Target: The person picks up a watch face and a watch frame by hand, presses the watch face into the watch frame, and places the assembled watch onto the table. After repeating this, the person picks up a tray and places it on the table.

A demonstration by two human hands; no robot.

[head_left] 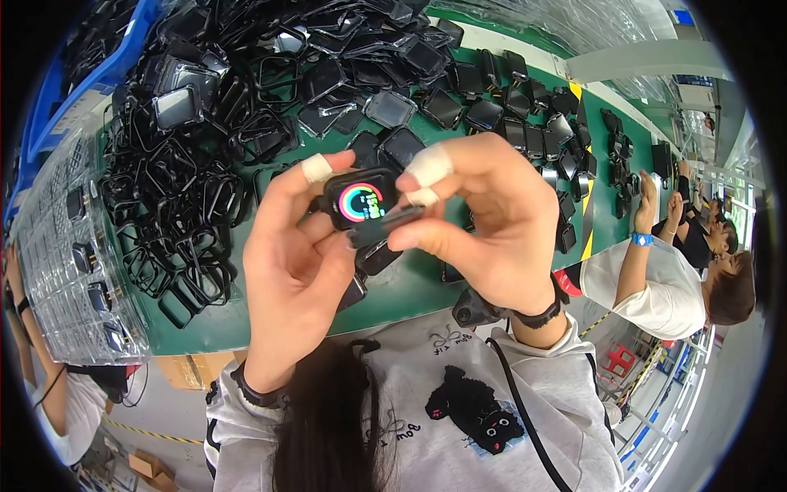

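Note:
My left hand grips a black smartwatch body between thumb and fingers. The watch has no strap, and its screen glows with a coloured ring and digits. Pinched by my right hand is a thin dark flat piece, tilted against the lower right side of the watch; whether it is a frame or a cover I cannot tell. Pale tape wraps fingers on both hands. Just below them, more dark watch parts lie partly hidden on the green table.
Black frames pile up at the left, beside a clear plastic tray holding several watch bodies. Heaped watch covers fill the back. Watch bodies stand in rows at right, by yellow-black tape. Co-workers sit on both sides.

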